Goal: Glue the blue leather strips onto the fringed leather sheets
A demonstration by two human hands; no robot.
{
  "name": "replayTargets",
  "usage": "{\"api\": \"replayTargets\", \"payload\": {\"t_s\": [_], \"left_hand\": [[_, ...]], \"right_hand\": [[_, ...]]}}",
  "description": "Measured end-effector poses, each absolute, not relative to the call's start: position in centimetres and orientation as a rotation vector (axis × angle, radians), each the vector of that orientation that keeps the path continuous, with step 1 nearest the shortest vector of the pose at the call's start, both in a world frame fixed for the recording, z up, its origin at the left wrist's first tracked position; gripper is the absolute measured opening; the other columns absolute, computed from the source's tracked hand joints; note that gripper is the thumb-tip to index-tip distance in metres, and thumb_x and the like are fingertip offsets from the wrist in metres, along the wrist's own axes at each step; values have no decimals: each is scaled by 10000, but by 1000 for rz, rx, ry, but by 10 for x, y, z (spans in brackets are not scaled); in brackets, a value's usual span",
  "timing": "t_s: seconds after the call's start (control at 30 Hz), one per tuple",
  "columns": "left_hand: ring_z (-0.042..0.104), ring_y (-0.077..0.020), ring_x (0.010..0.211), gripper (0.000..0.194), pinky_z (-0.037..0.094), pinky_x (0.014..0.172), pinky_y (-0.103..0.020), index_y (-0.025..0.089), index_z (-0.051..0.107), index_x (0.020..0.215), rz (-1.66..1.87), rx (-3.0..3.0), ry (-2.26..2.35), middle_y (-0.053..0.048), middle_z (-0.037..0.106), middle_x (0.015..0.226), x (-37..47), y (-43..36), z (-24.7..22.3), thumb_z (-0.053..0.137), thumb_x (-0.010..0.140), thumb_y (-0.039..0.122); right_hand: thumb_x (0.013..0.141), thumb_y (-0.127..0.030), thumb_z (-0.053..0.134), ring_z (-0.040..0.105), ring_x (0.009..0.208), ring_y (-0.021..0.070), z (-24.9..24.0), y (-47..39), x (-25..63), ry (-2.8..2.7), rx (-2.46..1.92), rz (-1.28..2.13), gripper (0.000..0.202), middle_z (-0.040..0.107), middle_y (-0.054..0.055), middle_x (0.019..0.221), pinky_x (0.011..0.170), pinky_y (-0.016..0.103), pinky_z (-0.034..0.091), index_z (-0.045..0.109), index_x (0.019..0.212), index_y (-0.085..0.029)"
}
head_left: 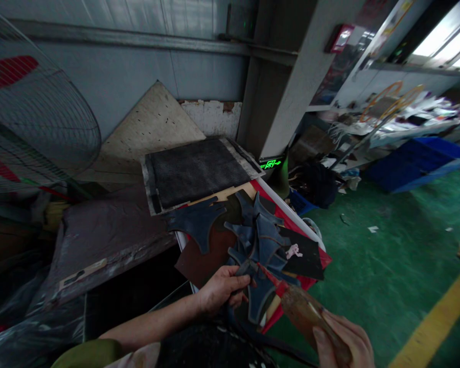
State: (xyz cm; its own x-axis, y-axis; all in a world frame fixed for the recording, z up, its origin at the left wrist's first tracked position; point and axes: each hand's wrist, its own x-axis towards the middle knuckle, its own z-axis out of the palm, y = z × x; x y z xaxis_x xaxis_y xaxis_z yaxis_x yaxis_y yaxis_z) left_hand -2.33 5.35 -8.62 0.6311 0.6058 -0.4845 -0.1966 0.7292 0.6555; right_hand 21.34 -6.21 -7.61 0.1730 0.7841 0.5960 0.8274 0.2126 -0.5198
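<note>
The left hand [222, 287] is clamped on a blue piece [247, 268], seemingly for steadiness, while the right hand [343, 335] firmly grasps a wooden-handled tool [304, 311] pointing toward it.

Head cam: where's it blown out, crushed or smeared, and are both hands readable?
Head view, top right: window blown out; head view, lower left: gap nearly black; head view, right: table and blue bin smeared; head view, bottom: left hand readable, right hand readable but cut off by the frame edge.
</note>
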Motion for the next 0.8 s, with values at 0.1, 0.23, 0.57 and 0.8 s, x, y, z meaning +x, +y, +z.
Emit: {"api": "replayTargets", "payload": {"t_s": [0.1,0.23,0.57,0.8], "left_hand": [[333,-48,332,402,431,624,-259,122,624,823,481,606,754,101,384,339,-23,53,-87,672,774,519],[339,-49,330,409,404,565,-237,111,635,838,483,640,731,93,399,346,-21,52,-88,668,782,514],[308,-52,346,522,197,381,-194,128,610,854,414,869,783,89,392,426,-20,50,-83,615,753,640],[621,-157,672,275,494,771,-331,154,657,1067,756,2133,837,-65,687,753,-39,64,-82,450,890,191]], "right_hand": [[818,-209,674,584,893,204,-79,-65,211,-1458,-1592,-2,212,622,76,976,791,369,453,624,1023,-179],[833,-192,649,590,923,205,-79,-63,206,-1540,-1501,70,210,619,73,995,798,368,466,616,1040,-190],[853,-323,631,598,870,191,-78,-51,210,-1330,-1725,96,192,630,61,957,763,321,472,639,991,-189],[791,-400,674,642,724,177,-57,-52,222,-924,-1627,548,216,672,43,850,569,241,495,680,890,-208]]}}
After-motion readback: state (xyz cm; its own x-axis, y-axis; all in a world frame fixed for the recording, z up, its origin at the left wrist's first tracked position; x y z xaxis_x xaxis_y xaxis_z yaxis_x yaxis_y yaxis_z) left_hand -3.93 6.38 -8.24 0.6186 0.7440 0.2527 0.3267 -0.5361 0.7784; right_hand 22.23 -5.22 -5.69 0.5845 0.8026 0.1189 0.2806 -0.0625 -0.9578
